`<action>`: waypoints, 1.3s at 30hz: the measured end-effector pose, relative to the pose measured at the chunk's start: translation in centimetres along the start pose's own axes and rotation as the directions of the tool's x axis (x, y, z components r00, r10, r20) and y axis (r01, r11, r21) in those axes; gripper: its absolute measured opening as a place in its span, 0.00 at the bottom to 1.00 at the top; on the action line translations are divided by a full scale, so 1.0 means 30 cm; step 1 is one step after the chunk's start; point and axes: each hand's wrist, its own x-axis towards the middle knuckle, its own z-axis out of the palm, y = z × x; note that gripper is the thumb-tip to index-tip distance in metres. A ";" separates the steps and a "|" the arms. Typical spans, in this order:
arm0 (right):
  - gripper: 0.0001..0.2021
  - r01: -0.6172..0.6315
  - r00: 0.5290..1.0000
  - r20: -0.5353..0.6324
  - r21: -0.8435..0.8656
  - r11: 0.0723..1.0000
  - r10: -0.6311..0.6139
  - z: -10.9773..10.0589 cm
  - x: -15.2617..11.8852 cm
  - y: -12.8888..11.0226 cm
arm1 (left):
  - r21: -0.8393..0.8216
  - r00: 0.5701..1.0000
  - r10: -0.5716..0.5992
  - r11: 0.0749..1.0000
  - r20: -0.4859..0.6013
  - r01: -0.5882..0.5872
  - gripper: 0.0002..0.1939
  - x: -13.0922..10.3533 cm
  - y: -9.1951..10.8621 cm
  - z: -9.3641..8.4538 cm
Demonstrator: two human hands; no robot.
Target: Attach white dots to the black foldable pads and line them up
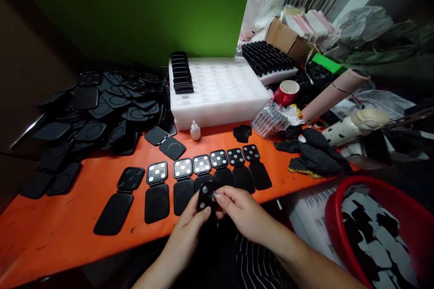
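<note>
Held in my left hand [190,222] near the table's front edge is a black folding pad [204,198] with round silvery discs on its face. My right hand [237,205] pinches a small shiny piece [214,195] against the pad's right side; its exact kind is too small to tell. Beyond my hands stands a row of opened black pads, among them one with bright discs [157,172] and one at the left end with dark spots [130,178]. Behind the row lie another opened pad [172,147] and a small white dropper bottle [195,131].
A large heap of black pads [101,104] covers the table's left rear. At the back sits a white foam tray [220,115] with black pieces along its left. To the right are a red mug [286,92], dark gloves [313,158] and a red tub [334,221].
</note>
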 end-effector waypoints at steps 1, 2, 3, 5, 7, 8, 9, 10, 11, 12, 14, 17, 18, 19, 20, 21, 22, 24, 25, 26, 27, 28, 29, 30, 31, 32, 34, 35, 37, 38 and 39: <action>0.12 0.023 1.000 -0.012 -0.083 0.996 -0.024 -0.001 -0.002 -0.004 | 0.098 0.998 0.065 0.993 -0.021 -0.063 0.25 0.000 -0.007 -0.002; 0.11 0.044 0.999 -0.023 -0.177 0.983 -0.049 -0.003 -0.005 -0.009 | 0.213 0.991 0.131 0.969 -0.029 -0.122 0.24 -0.001 -0.014 -0.004; 0.11 0.062 0.997 -0.031 -0.273 0.960 -0.073 -0.005 -0.007 -0.014 | 0.332 0.981 0.192 0.927 -0.019 -0.175 0.23 -0.003 -0.020 -0.005; 0.11 0.081 0.994 -0.035 -0.434 0.897 -0.107 -0.007 -0.010 -0.022 | 0.545 0.957 0.285 0.796 0.045 -0.263 0.22 -0.007 -0.026 -0.007; 0.11 0.072 0.993 -0.041 -0.533 0.843 -0.111 -0.008 -0.013 -0.027 | 0.703 0.933 0.340 0.633 0.123 -0.323 0.23 -0.011 -0.028 -0.008; 0.11 0.062 0.993 -0.048 -0.569 0.820 -0.108 -0.008 -0.014 -0.029 | 0.758 0.923 0.354 0.557 0.154 -0.340 0.24 -0.012 -0.028 -0.008; 0.11 0.053 0.993 -0.053 -0.599 0.799 -0.106 -0.007 -0.016 -0.030 | 0.799 0.916 0.360 0.492 0.175 -0.346 0.25 -0.012 -0.029 -0.008; 0.11 0.052 0.994 -0.047 -0.620 0.783 -0.103 -0.007 -0.017 -0.031 | 0.829 0.915 0.358 0.443 0.186 -0.342 0.26 -0.012 -0.032 -0.008; 0.11 0.058 0.995 -0.031 -0.630 0.775 -0.099 -0.008 -0.018 -0.032 | 0.850 0.918 0.349 0.410 0.190 -0.332 0.26 -0.012 -0.035 -0.008; 0.11 0.066 0.995 -0.013 -0.630 0.773 -0.096 -0.008 -0.019 -0.032 | 0.864 0.922 0.337 0.390 0.188 -0.319 0.26 -0.011 -0.038 -0.007; 0.13 0.072 0.996 0.002 -0.611 0.789 -0.089 -0.011 -0.016 -0.030 | 0.880 0.930 0.320 0.369 0.182 -0.299 0.26 -0.011 -0.046 -0.004; 0.15 0.055 0.995 -0.036 -0.566 0.823 -0.091 -0.013 -0.005 -0.020 | 0.881 0.929 0.327 0.372 0.171 -0.293 0.26 -0.013 -0.051 0.005; 0.15 0.055 0.994 -0.045 -0.551 0.832 -0.095 -0.012 -0.001 -0.016 | 0.875 0.931 0.326 0.389 0.163 -0.289 0.26 -0.014 -0.051 0.008; 0.15 0.061 0.994 -0.044 -0.535 0.843 -0.100 -0.009 0.002 -0.013 | 0.865 0.935 0.318 0.414 0.154 -0.284 0.26 -0.015 -0.049 0.010; 0.15 0.072 0.993 -0.039 -0.518 0.852 -0.108 -0.005 0.003 -0.012 | 0.852 0.940 0.310 0.445 0.144 -0.277 0.25 -0.015 -0.047 0.012; 0.14 0.084 0.992 -0.034 -0.505 0.859 -0.118 0.001 0.003 -0.012 | 0.835 0.943 0.303 0.478 0.135 -0.273 0.25 -0.015 -0.044 0.013; 0.14 0.095 0.991 -0.031 -0.498 0.862 -0.127 0.007 0.002 -0.012 | 0.816 0.946 0.299 0.510 0.129 -0.272 0.25 -0.014 -0.040 0.014; 0.13 0.106 0.989 -0.039 -0.496 0.862 -0.144 0.021 0.000 -0.015 | 0.771 0.950 0.290 0.578 0.114 -0.269 0.24 -0.007 -0.030 0.015; 0.13 0.107 0.988 -0.046 -0.490 0.865 -0.148 0.027 -0.001 -0.016 | 0.741 0.951 0.291 0.616 0.100 -0.266 0.24 -0.003 -0.025 0.015; 0.13 0.104 0.988 -0.054 -0.470 0.877 -0.146 0.031 -0.001 -0.016 | 0.703 0.952 0.294 0.661 0.081 -0.263 0.23 0.002 -0.021 0.015; 0.12 0.102 0.989 -0.056 -0.429 0.897 -0.139 0.033 0.000 -0.014 | 0.654 0.954 0.294 0.711 0.058 -0.259 0.23 0.007 -0.016 0.015; 0.13 0.097 0.991 -0.055 -0.373 0.923 -0.126 0.033 0.001 -0.010 | 0.595 0.956 0.290 0.763 0.036 -0.253 0.23 0.012 -0.011 0.016; 0.13 0.089 0.993 -0.051 -0.311 0.946 -0.110 0.033 0.002 -0.004 | 0.531 0.960 0.278 0.811 0.019 -0.245 0.23 0.016 -0.007 0.016; 0.13 0.078 0.995 -0.048 -0.251 0.965 -0.093 0.032 0.003 0.002 | 0.468 0.965 0.260 0.852 0.010 -0.234 0.23 0.018 -0.003 0.016; 0.12 0.065 0.996 -0.047 -0.199 0.978 -0.076 0.030 0.004 0.009 | 0.412 0.972 0.236 0.884 0.012 -0.220 0.23 0.018 0.000 0.017; 0.11 0.054 0.997 -0.047 -0.155 0.986 -0.061 0.028 0.005 0.016 | 0.368 0.977 0.211 0.908 0.017 -0.202 0.24 0.017 0.004 0.017; 0.09 0.040 0.999 -0.030 -0.070 0.997 -0.042 0.025 0.004 0.025 | 0.306 0.985 0.172 0.937 0.012 -0.167 0.24 0.013 0.009 0.017; 0.09 0.035 0.999 -0.014 -0.022 0.999 -0.036 0.023 0.004 0.027 | 0.279 0.988 0.151 0.949 0.004 -0.146 0.24 0.010 0.011 0.016; 0.10 0.030 0.999 0.018 0.062 0.998 -0.031 0.019 0.004 0.027 | 0.224 0.995 0.100 0.970 -0.016 -0.094 0.24 0.006 0.014 0.015; 0.11 0.027 0.999 0.029 0.088 0.996 -0.029 0.017 0.004 0.026 | 0.194 0.997 0.077 0.978 -0.029 -0.070 0.24 0.005 0.016 0.014; 0.12 0.023 0.999 0.031 0.100 0.995 -0.026 0.015 0.004 0.024 | 0.172 0.997 0.061 0.984 -0.039 -0.054 0.23 0.005 0.018 0.014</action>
